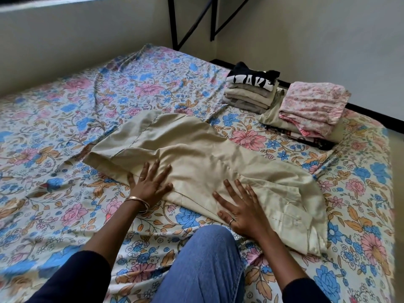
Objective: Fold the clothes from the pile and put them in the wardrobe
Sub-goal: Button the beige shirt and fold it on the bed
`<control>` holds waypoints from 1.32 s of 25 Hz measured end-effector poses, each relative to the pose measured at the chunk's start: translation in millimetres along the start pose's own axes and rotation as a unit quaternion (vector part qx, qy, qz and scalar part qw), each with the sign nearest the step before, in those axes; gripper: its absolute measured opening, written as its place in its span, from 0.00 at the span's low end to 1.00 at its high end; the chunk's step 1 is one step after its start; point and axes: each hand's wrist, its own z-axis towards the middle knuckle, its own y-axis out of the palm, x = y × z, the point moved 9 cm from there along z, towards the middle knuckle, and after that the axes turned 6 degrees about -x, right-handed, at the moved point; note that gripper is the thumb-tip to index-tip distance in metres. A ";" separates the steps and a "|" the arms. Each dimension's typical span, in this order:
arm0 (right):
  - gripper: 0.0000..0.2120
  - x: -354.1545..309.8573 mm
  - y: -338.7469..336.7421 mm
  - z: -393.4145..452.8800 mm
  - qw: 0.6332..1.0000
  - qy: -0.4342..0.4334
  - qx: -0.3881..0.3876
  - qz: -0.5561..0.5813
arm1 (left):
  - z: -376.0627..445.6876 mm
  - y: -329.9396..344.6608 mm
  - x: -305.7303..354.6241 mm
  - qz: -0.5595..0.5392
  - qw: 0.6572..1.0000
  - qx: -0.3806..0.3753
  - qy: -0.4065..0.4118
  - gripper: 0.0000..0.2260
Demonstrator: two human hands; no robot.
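A beige garment (196, 154) lies spread flat across the middle of the bed, running from the left to the lower right. My left hand (149, 182) presses flat on its near left edge, fingers straight and spread. On the garment's near right part my right hand (240, 206) lies flat too, fingers spread. Neither hand grips the cloth. At the back right stands a stack of folded clothes (251, 92) with a black printed top uppermost. Beside it sits a second stack (312, 108) topped by pink floral fabric.
The bed's floral sheet (87, 101) is wrinkled at the left and back. My knee in blue jeans (205, 259) rests on the bed below the garment. Walls close in behind, with a black metal frame (192, 25) in the corner. The bed's edge runs along the right.
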 end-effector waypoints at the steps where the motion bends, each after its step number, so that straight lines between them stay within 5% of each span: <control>1: 0.27 -0.5 1.4 0.5 1.000 -0.003 -0.003 0.005 | -2.5 -3.4 -0.7 -0.012 1.000 0.016 0.012 0.32; 4: 0.30 -2.5 -5.3 4.6 0.998 0.010 0.006 0.064 | -12.5 -21.3 -1.2 -0.045 0.993 0.085 0.061 0.26; 7: 0.22 -20.2 -27.6 13.9 0.995 -0.004 0.077 0.066 | -21.8 -43.2 21.2 0.023 0.979 0.151 0.132 0.15; 10: 0.13 -43.4 -30.2 25.9 0.996 -0.052 0.069 0.025 | -24.1 -43.0 37.5 0.118 0.964 0.173 0.166 0.17; 14: 0.13 -65.1 -43.6 36.1 0.990 -0.094 0.091 0.049 | -31.7 -57.2 32.0 0.174 0.941 0.240 0.163 0.13; 16: 0.11 -74.7 -47.7 38.2 0.989 -0.110 0.069 0.066 | -37.5 -60.3 19.0 0.187 0.935 0.261 0.154 0.03; 19: 0.20 -65.8 -27.7 42.0 0.990 -0.077 -0.064 0.097 | -50.9 -81.8 -24.3 -0.021 0.955 0.295 -0.017 0.20; 20: 0.27 -57.3 -27.0 42.1 0.987 -0.052 -0.057 0.142 | -56.9 -88.3 -54.0 -0.136 0.927 0.322 -0.138 0.21; 22: 0.33 -30.5 -41.7 41.9 0.974 0.012 0.059 0.219 | -62.2 -72.0 -107.1 -0.363 0.812 0.301 -0.343 0.22; 25: 0.30 2.3 -45.4 35.9 0.971 0.070 0.149 0.174 | -38.7 -60.3 -135.3 -0.575 0.684 0.263 -0.364 0.28; 29: 0.31 18.9 -16.3 26.2 0.989 0.110 0.069 0.065 | -36.2 -82.2 -147.9 -0.549 0.646 0.333 -0.412 0.22; 33: 0.30 22.2 -14.1 18.3 0.986 0.143 0.081 0.021 | -39.7 -70.5 -156.4 -0.617 0.564 0.380 -0.394 0.16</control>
